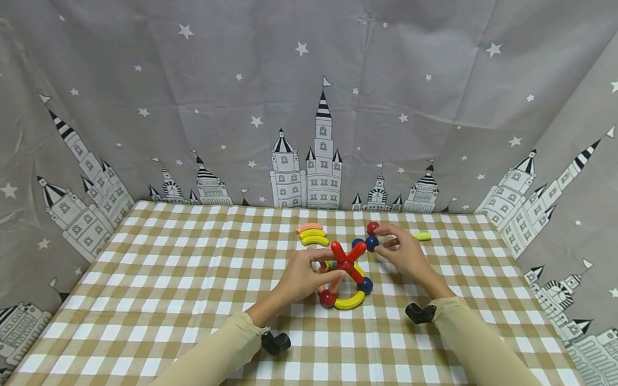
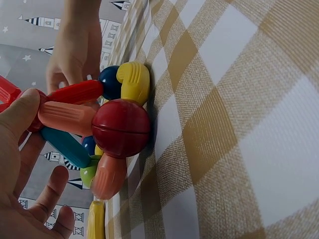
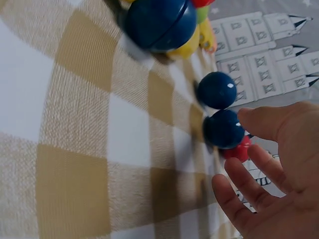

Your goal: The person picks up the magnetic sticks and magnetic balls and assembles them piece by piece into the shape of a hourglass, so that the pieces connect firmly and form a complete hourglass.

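My left hand [image 1: 302, 273] pinches the red ball [image 1: 345, 265] at the top of a structure of magnetic balls and sticks. Red sticks [image 1: 357, 250] jut up from that ball; red, salmon and teal [image 2: 65, 146] ones slope down from it. Curved yellow sticks [image 1: 350, 301] join a dark red ball [image 2: 121, 128] and a blue ball [image 1: 365, 285] at the base. Beyond the structure, my right hand [image 1: 404, 251] has its fingers loosely spread at a loose blue ball [image 3: 224, 129], thumb tip right at its side. Another blue ball [image 3: 217, 90] and a red ball [image 1: 373, 228] adjoin it.
Two yellow curved sticks [image 1: 314, 240] and a salmon curved stick [image 1: 310, 227] lie behind the structure. A lime-green stick [image 1: 422, 235] lies past my right hand. The checked tablecloth [image 1: 167, 303] ends at a grey castle-print curtain [image 1: 238, 119].
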Motion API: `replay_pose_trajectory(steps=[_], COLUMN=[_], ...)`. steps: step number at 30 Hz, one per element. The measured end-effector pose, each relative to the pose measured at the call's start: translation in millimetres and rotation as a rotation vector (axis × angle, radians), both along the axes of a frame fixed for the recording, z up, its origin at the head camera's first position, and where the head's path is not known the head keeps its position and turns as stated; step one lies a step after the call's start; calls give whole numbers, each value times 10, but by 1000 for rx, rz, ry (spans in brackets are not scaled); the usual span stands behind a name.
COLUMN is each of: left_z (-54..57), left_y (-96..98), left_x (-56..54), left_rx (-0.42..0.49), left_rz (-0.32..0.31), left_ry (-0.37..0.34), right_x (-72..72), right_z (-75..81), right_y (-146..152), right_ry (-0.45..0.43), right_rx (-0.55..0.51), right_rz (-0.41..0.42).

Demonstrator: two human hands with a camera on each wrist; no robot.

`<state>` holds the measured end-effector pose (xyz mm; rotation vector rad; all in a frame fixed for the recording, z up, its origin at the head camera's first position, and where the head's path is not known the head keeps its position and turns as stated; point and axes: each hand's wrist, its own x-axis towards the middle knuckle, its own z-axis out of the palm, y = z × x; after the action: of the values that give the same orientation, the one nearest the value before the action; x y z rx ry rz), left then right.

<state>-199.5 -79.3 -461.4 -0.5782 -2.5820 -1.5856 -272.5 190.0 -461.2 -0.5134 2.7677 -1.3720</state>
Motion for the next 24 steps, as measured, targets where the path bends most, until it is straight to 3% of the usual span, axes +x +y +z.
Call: replay_pose_trajectory(steps=[11, 24], left_z=[-16, -14], left_y=[2, 8], left_x=[-15, -14], left_rx=[-3, -14], left_rz=[1, 13], left_ry=[-1, -29], right_x=[-114, -121], right_z=[-175, -225], right_y=[-48, -87], right_ry=[17, 19], right_rx=[-17, 85], right_rz=[-11, -60])
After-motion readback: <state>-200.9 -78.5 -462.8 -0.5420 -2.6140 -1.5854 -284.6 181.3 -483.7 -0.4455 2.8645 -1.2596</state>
